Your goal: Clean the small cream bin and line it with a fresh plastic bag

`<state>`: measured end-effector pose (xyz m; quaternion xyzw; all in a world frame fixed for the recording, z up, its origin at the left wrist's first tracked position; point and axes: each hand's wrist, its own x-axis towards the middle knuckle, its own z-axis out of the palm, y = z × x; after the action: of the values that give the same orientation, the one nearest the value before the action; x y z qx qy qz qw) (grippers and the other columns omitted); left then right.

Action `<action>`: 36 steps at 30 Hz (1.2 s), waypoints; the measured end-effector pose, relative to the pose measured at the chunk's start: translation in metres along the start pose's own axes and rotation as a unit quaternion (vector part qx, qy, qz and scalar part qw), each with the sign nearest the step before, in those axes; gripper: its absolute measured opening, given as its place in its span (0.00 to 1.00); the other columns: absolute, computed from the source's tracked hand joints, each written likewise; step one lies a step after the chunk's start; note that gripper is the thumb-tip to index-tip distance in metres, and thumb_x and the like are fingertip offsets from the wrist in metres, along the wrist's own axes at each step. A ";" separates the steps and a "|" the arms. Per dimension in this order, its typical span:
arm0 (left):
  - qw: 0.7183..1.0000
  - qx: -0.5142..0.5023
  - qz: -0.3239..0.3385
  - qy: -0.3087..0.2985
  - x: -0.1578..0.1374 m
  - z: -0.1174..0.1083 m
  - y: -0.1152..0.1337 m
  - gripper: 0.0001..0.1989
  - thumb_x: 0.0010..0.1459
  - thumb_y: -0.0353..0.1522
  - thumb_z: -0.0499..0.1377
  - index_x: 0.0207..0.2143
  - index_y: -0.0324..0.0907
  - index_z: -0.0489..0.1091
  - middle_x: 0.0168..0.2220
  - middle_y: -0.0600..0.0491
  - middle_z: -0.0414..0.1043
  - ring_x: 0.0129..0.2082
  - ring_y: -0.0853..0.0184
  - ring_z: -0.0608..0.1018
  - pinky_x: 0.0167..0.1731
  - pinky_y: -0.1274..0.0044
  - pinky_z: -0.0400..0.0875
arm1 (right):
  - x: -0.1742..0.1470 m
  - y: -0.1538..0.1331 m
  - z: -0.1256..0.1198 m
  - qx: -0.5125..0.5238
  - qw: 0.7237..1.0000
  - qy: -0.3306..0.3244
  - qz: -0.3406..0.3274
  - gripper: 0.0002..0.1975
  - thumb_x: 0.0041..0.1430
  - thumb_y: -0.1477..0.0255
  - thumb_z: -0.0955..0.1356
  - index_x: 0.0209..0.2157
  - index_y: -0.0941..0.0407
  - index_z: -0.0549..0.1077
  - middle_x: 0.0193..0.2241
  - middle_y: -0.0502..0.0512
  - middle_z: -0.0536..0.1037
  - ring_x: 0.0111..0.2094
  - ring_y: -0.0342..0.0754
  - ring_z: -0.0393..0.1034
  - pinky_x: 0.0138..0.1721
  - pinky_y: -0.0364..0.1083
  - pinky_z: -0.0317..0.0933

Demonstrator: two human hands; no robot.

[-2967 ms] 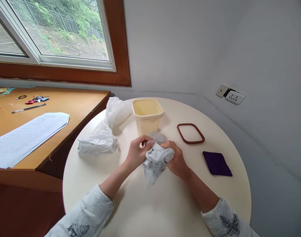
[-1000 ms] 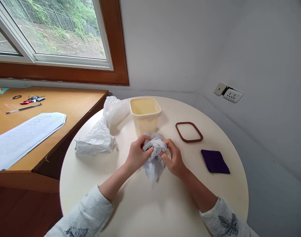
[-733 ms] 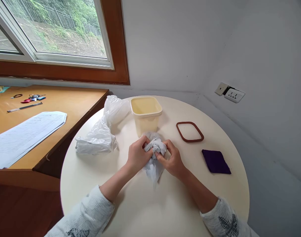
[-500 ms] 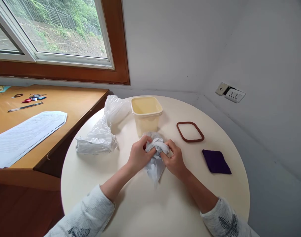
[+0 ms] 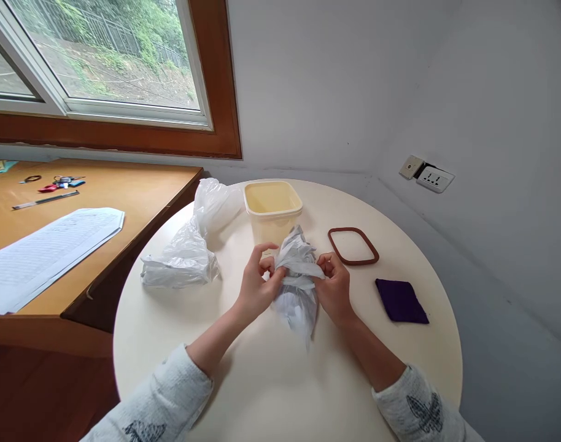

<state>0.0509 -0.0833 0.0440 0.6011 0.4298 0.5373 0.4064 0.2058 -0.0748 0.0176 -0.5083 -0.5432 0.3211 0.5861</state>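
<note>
A crumpled, twisted white plastic bag [image 5: 297, 301] is held between both hands over the round table, its lower end hanging down in a point. My left hand [image 5: 258, 283] pinches its left side between thumb and fingers, the index finger raised a little. On the right side, my right hand [image 5: 334, 287] grips a band of the plastic wrapped across the middle. Just behind the bag stands a pale yellow square tub [image 5: 274, 212], its top open and its lower front partly covered by the bag and my left hand.
Another crumpled white bag [image 5: 179, 261] lies left on the round table [image 5: 280, 387]. To the right are a brown rounded-square ring [image 5: 354, 262] and a folded purple cloth [image 5: 401, 301]. A wooden desk [image 5: 165, 190] with papers [image 5: 54, 252] adjoins at left; walls stand behind.
The top of the bag now sticks up higher, and a band of plastic stretches across it. My right hand has moved slightly right, away from my left.
</note>
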 end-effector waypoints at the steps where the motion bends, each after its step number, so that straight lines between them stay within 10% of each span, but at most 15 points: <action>1: 1.000 -0.025 -0.007 0.003 0.001 0.000 0.000 0.15 0.54 0.30 0.56 0.44 0.46 0.57 0.19 0.63 0.61 0.21 0.73 0.67 0.25 0.81 0.62 | 0.000 0.000 0.000 0.000 1.000 -0.002 0.005 0.10 0.44 0.74 0.68 0.26 0.54 0.60 0.21 0.42 0.60 0.22 0.38 0.54 0.23 0.39 0.51; 14: 0.984 -0.173 0.015 -0.036 0.007 -0.005 0.014 0.23 0.53 0.33 0.60 0.48 0.47 0.54 0.27 0.58 0.69 0.28 0.72 0.71 0.31 0.78 0.66 | 0.004 -0.007 -0.003 0.086 0.995 -0.040 0.027 0.06 0.47 0.73 0.67 0.28 0.54 0.63 0.19 0.43 0.63 0.21 0.39 0.55 0.23 0.39 0.52; 22: 0.985 -0.020 0.167 -0.033 0.001 -0.006 0.003 0.25 0.55 0.27 0.57 0.54 0.49 0.55 0.47 0.49 0.66 0.50 0.63 0.68 0.53 0.67 0.59 | 0.004 -0.022 -0.012 0.179 0.972 -0.110 0.104 0.11 0.49 0.73 0.66 0.37 0.51 0.64 0.15 0.41 0.64 0.16 0.38 0.52 0.16 0.38 0.50; 28: 0.969 0.051 0.241 -0.009 0.000 -0.005 -0.005 0.30 0.53 0.25 0.57 0.57 0.51 0.53 0.54 0.48 0.58 0.59 0.60 0.58 0.58 0.65 0.54 | 0.010 -0.028 -0.019 0.335 0.918 -0.177 0.121 0.17 0.50 0.71 0.63 0.44 0.50 0.65 0.26 0.47 0.70 0.29 0.43 0.64 0.33 0.44 0.60; 36: 0.962 0.093 0.257 0.002 0.000 -0.006 -0.003 0.29 0.53 0.25 0.57 0.57 0.48 0.53 0.55 0.46 0.56 0.60 0.58 0.55 0.58 0.61 0.53 | 0.005 -0.023 -0.012 0.181 0.968 -0.166 -0.040 0.26 0.45 0.76 0.69 0.48 0.47 0.63 0.42 0.52 0.69 0.42 0.48 0.64 0.43 0.48 0.59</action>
<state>0.0448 -0.0825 0.0419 0.7255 0.3096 0.5826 0.1959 0.2142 -0.0795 0.0422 -0.3107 -0.5857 0.4701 0.5826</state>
